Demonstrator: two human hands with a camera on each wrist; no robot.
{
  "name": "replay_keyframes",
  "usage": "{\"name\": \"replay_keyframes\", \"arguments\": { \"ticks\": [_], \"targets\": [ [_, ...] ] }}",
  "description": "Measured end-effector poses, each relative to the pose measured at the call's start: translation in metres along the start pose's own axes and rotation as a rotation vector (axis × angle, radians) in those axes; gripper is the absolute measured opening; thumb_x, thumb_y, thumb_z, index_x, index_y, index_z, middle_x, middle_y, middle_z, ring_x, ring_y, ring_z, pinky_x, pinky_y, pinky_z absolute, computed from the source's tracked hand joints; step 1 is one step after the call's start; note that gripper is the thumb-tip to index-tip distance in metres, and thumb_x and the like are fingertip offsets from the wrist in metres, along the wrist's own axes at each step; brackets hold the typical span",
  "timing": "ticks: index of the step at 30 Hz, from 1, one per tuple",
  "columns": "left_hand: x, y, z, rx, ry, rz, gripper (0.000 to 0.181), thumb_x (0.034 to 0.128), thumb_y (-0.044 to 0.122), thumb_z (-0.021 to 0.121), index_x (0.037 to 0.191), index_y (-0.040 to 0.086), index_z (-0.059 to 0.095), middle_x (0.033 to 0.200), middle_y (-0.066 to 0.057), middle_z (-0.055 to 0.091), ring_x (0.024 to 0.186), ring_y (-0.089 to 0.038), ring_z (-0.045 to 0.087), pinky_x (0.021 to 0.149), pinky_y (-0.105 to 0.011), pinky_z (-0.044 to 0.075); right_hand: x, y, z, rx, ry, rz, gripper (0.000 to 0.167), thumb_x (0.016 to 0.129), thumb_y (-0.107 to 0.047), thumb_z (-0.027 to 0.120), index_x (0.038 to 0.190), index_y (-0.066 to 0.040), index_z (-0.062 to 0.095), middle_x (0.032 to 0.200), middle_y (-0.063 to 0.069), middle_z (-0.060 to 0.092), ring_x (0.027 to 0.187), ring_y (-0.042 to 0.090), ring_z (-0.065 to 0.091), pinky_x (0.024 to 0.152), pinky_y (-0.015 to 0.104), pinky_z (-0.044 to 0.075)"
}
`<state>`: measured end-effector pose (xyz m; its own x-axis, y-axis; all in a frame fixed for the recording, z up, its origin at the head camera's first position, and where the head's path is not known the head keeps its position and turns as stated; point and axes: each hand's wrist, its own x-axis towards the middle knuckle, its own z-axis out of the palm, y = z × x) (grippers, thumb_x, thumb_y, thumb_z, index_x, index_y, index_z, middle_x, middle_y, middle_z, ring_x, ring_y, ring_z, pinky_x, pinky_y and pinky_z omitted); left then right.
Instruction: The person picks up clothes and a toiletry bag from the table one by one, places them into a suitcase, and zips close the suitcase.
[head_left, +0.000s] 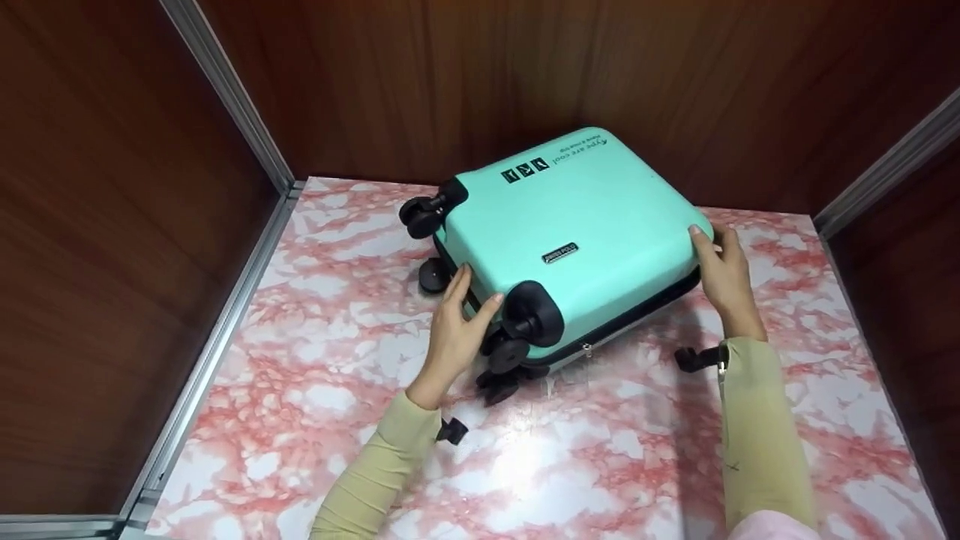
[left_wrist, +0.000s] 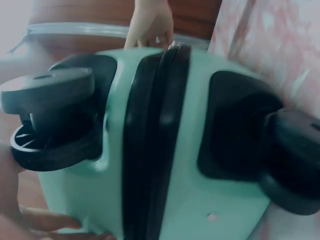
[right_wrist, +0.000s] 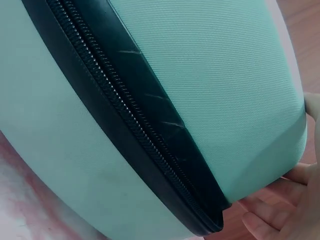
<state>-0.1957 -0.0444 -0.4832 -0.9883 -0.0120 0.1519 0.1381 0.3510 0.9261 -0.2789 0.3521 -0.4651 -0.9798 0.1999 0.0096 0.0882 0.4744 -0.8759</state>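
Observation:
A mint-green hard-shell suitcase (head_left: 577, 210) lies on its broad side on the marbled table, set at a slant. Black wheels (head_left: 532, 313) stick out from its left end. Against that wheel end, beside the near wheel, my left hand (head_left: 454, 330) rests with its fingers extended. My right hand (head_left: 724, 274) holds the near right corner, thumb on the top shell and fingers round the end. In the right wrist view a black zipper band (right_wrist: 135, 120) runs between the two shell halves. Part of the left hand lies outside the left wrist view.
The red-and-white marbled table (head_left: 330, 360) reaches a dark brown wood panel (head_left: 337, 90) behind the suitcase. More panels with metal edging (head_left: 232, 97) stand at the left and right sides. A small zipper pull (head_left: 587, 347) hangs on the suitcase's near side.

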Motion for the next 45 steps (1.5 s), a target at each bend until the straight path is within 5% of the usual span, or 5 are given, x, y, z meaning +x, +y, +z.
{"name": "replay_keyframes", "arguments": {
  "ticks": [8, 15, 23, 41, 45],
  "targets": [
    [0.034, 0.011, -0.022, 0.127, -0.094, -0.065, 0.082, 0.0992, 0.055, 0.059, 0.156, 0.002, 0.035, 0.161, -0.016, 0.034, 0.146, -0.03, 0.033, 0.116, -0.042, 0.03, -0.024, -0.002, 0.007, 0.027, 0.078, 0.046, 0.081, 0.099, -0.066, 0.044, 0.155, -0.009, 0.031, 0.154, 0.016, 0.037, 0.136, 0.037, 0.042, 0.106, 0.052, 0.035],
    [0.07, 0.021, -0.041, 0.192, -0.297, -0.141, 0.082, 0.1019, 0.06, 0.048, 0.16, 0.007, 0.028, 0.164, -0.013, 0.028, 0.149, -0.031, 0.028, 0.116, -0.046, 0.028, -0.048, -0.002, 0.017, 0.008, 0.235, 0.093, 0.079, 0.096, -0.067, 0.048, 0.146, -0.007, 0.038, 0.146, 0.014, 0.044, 0.125, 0.03, 0.049, 0.101, 0.045, 0.038],
    [0.099, 0.027, -0.044, 0.213, -0.421, -0.116, 0.075, 0.105, 0.055, 0.046, 0.162, 0.011, 0.023, 0.165, -0.01, 0.025, 0.15, -0.027, 0.023, 0.118, -0.043, 0.025, -0.075, 0.002, 0.027, 0.011, 0.385, 0.086, 0.069, 0.098, -0.06, 0.052, 0.139, -0.005, 0.042, 0.134, 0.013, 0.047, 0.114, 0.025, 0.048, 0.094, 0.039, 0.037],
    [0.118, 0.034, -0.04, 0.409, -0.297, -0.093, 0.063, 0.1097, 0.047, 0.038, 0.162, 0.014, 0.029, 0.161, -0.01, 0.035, 0.146, -0.028, 0.034, 0.115, -0.044, 0.031, -0.098, 0.004, 0.058, 0.036, 0.483, -0.038, 0.064, 0.1, -0.051, 0.057, 0.135, 0.001, 0.04, 0.13, 0.016, 0.042, 0.114, 0.028, 0.043, 0.093, 0.037, 0.033],
    [0.115, 0.037, -0.033, 0.475, -0.261, -0.05, 0.061, 0.1108, 0.043, 0.037, 0.159, 0.006, 0.032, 0.158, -0.015, 0.04, 0.14, -0.032, 0.042, 0.112, -0.046, 0.035, -0.103, -0.001, 0.062, 0.059, 0.614, -0.167, 0.055, 0.098, -0.037, 0.068, 0.129, 0.002, 0.046, 0.125, 0.015, 0.041, 0.116, 0.021, 0.038, 0.096, 0.034, 0.03]
  ]
}}
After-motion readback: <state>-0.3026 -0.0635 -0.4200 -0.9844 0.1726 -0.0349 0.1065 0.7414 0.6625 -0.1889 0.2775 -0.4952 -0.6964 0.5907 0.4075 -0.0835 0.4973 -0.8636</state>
